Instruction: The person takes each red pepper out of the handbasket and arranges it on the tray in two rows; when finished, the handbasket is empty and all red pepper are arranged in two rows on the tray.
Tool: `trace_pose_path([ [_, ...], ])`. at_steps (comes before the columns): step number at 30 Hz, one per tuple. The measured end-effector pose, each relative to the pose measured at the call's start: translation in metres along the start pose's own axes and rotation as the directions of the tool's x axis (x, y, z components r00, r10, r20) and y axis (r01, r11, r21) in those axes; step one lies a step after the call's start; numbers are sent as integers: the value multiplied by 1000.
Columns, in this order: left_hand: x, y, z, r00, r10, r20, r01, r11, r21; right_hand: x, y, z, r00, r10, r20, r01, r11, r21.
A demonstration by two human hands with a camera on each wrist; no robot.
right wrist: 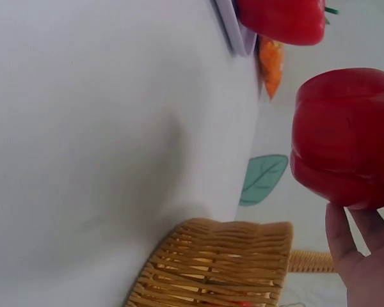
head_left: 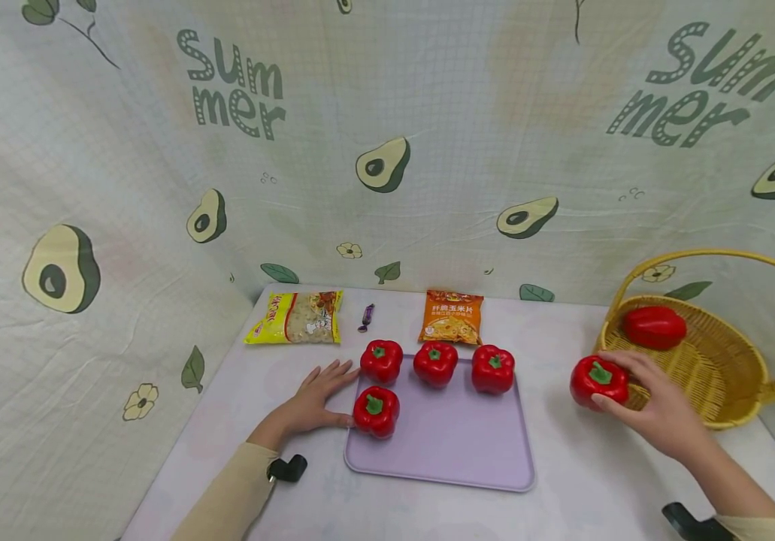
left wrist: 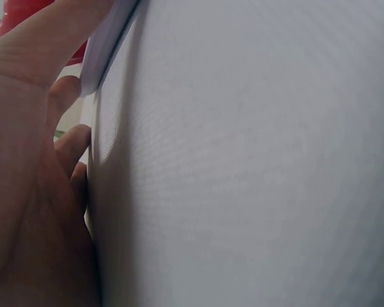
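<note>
My right hand [head_left: 661, 413] grips a red bell pepper [head_left: 599, 382] above the table, just left of the wicker basket [head_left: 759, 376]. In the right wrist view this bell pepper [right wrist: 345, 137] hangs clear of the white surface. Another red pepper [head_left: 655, 327] lies inside the basket. On the left, my left hand [head_left: 313, 402] lies with fingers spread and its fingertips at the left edge of the lilac tray [head_left: 458, 443]. Several red bell peppers with green stems, one of them a front-left bell pepper [head_left: 376, 412], sit on that tray, in a back row and at its left side.
Behind the tray lie a yellow snack bag [head_left: 299, 318], a small purple wrapped candy [head_left: 366, 318] and an orange snack bag [head_left: 452, 317]. The basket's tall handle [head_left: 718, 254] arches over it. A printed cloth [head_left: 428, 98] hangs behind the white table [head_left: 563, 481].
</note>
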State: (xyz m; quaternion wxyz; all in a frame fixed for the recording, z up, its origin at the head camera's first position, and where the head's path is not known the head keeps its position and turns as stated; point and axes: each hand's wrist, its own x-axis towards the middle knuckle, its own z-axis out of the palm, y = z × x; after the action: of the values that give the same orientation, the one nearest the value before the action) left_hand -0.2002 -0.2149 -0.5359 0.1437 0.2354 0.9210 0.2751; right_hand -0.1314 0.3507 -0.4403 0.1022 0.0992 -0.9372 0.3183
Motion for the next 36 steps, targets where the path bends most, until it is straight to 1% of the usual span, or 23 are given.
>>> trace_pose_path([
  [5,0,0,0,1000,-3,2,3,1000,0,-2,-4,6,999,-36,-14,36,999,-2],
  [12,0,1,-1,1000,-2,0,2,1000,1,-5,-14,14,999,-26,29,26,1000,-7],
  [24,-1,2,-2,1000,5,-2,-5,1000,-5,-6,-31,30,996,-73,53,70,996,53],
  [32,-2,6,-3,1000,20,-2,-20,999,-35,-6,-43,44,987,-158,41,153,984,94],
  [36,-3,6,-3,1000,18,-3,-18,999,-30,-7,-50,50,983,-176,46,170,979,115],
])
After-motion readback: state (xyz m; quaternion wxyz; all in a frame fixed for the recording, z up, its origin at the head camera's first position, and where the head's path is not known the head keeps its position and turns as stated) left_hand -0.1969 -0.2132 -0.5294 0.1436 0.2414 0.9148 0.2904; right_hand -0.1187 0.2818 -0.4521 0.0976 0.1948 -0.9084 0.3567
